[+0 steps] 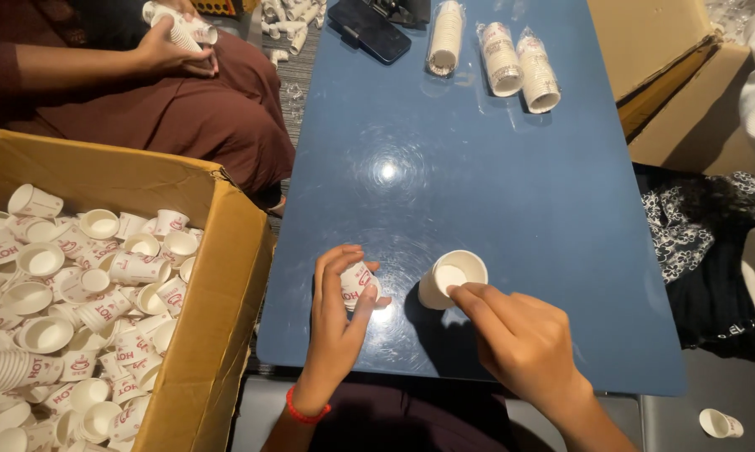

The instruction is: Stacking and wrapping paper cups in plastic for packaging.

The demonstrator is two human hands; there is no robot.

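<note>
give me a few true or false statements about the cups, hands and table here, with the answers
1. The left hand has its grip around a small paper cup lying on its side. True.
2. The right hand holds a phone. False: its fingertips touch the rim of an upright white cup; the phone lies at the far end of the blue table.
3. The cardboard box beside the table holds loose paper cups. True.
4. Three wrapped cup stacks stand upright on the table. False: they lie on their sides.
5. Another person's hand at the far left holds a stack of cups. True.
</note>
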